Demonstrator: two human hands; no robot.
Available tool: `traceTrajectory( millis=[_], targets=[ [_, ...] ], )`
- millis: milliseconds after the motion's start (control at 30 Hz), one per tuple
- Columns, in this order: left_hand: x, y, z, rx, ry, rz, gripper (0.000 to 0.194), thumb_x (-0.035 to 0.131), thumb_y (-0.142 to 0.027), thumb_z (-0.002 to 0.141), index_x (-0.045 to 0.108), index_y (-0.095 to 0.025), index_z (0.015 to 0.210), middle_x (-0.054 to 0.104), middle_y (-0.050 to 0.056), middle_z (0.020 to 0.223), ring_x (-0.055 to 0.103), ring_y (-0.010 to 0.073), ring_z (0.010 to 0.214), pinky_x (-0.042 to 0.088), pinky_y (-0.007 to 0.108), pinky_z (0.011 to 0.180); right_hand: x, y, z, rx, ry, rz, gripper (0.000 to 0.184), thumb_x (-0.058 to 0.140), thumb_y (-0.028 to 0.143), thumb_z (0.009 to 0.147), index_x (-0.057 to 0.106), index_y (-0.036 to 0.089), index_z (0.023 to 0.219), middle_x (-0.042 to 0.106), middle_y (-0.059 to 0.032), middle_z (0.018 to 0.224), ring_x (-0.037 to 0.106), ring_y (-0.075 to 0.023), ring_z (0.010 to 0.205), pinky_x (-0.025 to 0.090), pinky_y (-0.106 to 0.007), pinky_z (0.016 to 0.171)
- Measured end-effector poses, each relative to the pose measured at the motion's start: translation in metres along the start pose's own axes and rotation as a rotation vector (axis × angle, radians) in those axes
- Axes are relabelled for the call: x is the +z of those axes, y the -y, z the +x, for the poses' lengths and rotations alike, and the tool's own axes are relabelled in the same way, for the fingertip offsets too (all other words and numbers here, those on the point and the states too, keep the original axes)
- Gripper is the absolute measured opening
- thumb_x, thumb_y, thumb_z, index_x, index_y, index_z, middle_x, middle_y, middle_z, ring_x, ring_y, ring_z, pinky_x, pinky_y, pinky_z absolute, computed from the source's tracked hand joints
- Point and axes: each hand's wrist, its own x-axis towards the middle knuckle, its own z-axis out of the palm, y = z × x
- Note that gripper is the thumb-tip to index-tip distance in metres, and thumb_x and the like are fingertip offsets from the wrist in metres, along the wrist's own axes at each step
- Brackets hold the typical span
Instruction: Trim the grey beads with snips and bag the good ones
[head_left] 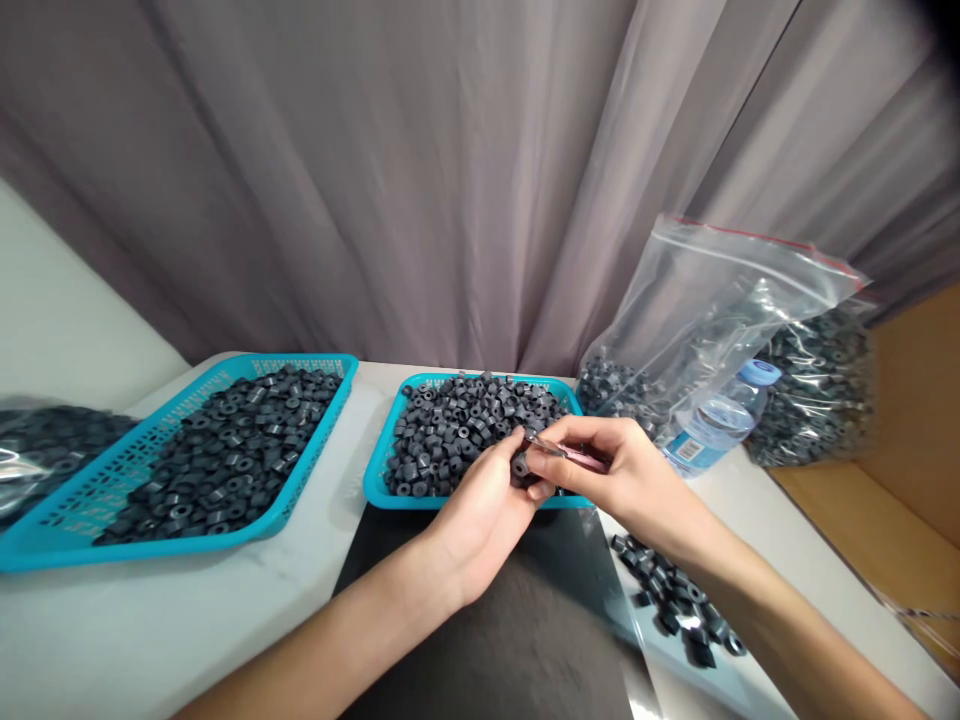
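In front of me my left hand (491, 515) has its fingers closed on a small dark grey ring-shaped part (520, 465) with a hole in its middle. My right hand (619, 465) pinches a slim pink-handled tool (585, 459) with a metal end. That metal end is right at the left fingertips; its exact kind cannot be made out. Both hands are over the front right of a blue basket (420, 502) heaped with similar dark ring parts (457, 425).
At left, a larger blue basket (319, 455) holds more parts, beside a filled plastic bag (60, 435). To the right are a zip bag (697, 290), a water bottle (716, 425), another full bag (817, 390) and a cardboard box (922, 400). Loose parts (675, 595) lie beside a black mat (495, 650).
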Motion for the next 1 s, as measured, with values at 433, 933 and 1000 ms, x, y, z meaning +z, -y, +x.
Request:
traceTrajectory(
  millis=[433, 933, 1000],
  targets=[
    [0.006, -0.003, -0.004, -0.041, -0.001, -0.040, 0.032, 0.039, -0.008, 0.097, 0.057, -0.011, 0.070, 0.045, -0.002, 0.068, 0.035, 0.0072, 0.055, 0.031, 0.020, 0.050, -0.002, 0.001, 0.002, 0.043, 0.077, 0.041, 0.035, 0.075, 0.049, 0.080, 0.070, 0.016, 0.088, 0.068, -0.0026, 0.081, 0.064, -0.0137, 0.074, 0.055, -0.028, 0.077],
    [-0.003, -0.008, 0.002, -0.112, 0.075, 0.056, 0.023, 0.051, -0.023, 0.096, 0.052, -0.014, 0.076, 0.039, -0.006, 0.065, 0.028, 0.0003, 0.044, 0.017, 0.012, 0.038, -0.024, 0.023, -0.002, -0.024, -0.064, -0.240, 0.028, 0.066, 0.046, 0.087, 0.062, 0.018, 0.084, 0.058, -0.0016, 0.081, 0.052, -0.0153, 0.078, 0.043, -0.026, 0.071],
    [-0.003, -0.010, 0.002, -0.115, 0.089, 0.062, 0.024, 0.052, -0.027, 0.096, 0.052, -0.014, 0.075, 0.036, -0.007, 0.062, 0.024, 0.0007, 0.043, 0.015, 0.013, 0.037, -0.025, 0.024, -0.002, -0.028, -0.056, -0.223, 0.027, 0.067, 0.045, 0.086, 0.061, 0.019, 0.082, 0.061, -0.0023, 0.083, 0.056, -0.0170, 0.083, 0.045, -0.028, 0.077]
  ],
)
